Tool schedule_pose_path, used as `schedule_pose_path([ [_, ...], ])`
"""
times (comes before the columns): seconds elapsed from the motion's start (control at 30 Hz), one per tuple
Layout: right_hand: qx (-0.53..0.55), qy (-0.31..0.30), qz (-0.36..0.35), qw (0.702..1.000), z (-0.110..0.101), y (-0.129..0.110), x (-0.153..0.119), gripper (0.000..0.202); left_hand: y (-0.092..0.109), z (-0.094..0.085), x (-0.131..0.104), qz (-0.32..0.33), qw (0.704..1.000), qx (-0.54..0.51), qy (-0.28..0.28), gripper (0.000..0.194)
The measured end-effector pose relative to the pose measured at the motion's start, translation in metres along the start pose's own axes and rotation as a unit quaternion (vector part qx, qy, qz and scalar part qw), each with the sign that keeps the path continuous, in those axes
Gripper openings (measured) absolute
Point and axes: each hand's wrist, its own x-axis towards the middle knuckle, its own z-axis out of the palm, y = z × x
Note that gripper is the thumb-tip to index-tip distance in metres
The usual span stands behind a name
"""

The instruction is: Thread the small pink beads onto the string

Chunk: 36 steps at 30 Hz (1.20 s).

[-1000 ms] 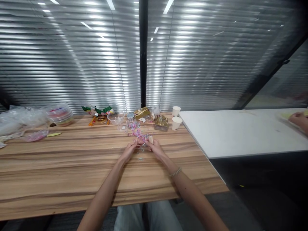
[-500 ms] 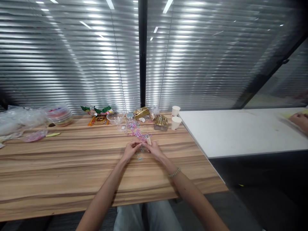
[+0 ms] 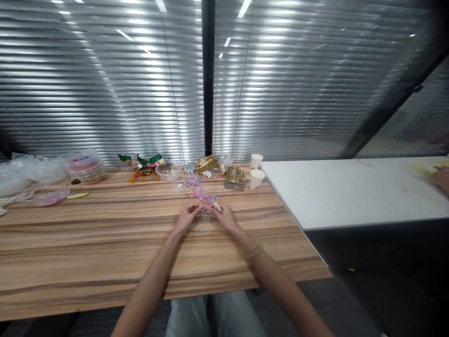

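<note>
Small pink, purple and pale beads or clips (image 3: 201,194) lie scattered on the wooden table (image 3: 105,243), just beyond both hands. My left hand (image 3: 188,216) is at the near left edge of this pile, its thumb and fingertips pinched on something too small to make out. Close to its right, my right hand (image 3: 224,216) grips a small cream-coloured piece (image 3: 217,206) that sticks up between the fingers. Below the fingertips, a few tiny pale-green pieces (image 3: 204,230) rest on the wood.
Behind the pile stand a clear bowl (image 3: 169,172), a small jar (image 3: 189,170), gold packets (image 3: 235,179) and two paper cups (image 3: 257,179). Stacked tubs (image 3: 86,168) and plastic bags are at left. Another person's hand (image 3: 441,175) is over the white table (image 3: 351,196).
My hands have moved slightly apart, the left one a little to the left. The cream piece in my right hand has tilted. The other person's hand has shifted right.
</note>
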Motion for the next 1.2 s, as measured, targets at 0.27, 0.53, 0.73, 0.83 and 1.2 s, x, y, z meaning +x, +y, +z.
schedule_pose_path([
  [0.27, -0.02, -0.001, -0.019, 1.0, -0.002, -0.004, -0.003, 0.011, 0.004, 0.003, -0.002, 0.002, 1.0, -0.002, -0.006, 0.033],
  [0.53, 0.071, -0.028, 0.008, 0.997, 0.001, -0.01, -0.005, 0.027, 0.008, 0.005, -0.006, 0.016, 0.998, 0.038, -0.048, 0.032],
  [0.73, 0.138, -0.009, 0.046, 0.989, 0.0, -0.017, -0.003, 0.032, 0.009, 0.005, -0.007, 0.018, 0.997, 0.048, -0.05, 0.033],
  [0.83, 0.218, -0.018, 0.12, 0.968, 0.002, -0.018, -0.004, 0.034, 0.008, 0.006, -0.006, 0.041, 0.997, 0.063, -0.029, 0.029],
  [1.2, 0.246, -0.061, 0.142, 0.957, 0.002, -0.017, -0.006, 0.031, 0.011, 0.006, -0.009, 0.155, 0.973, 0.172, 0.011, 0.016],
])
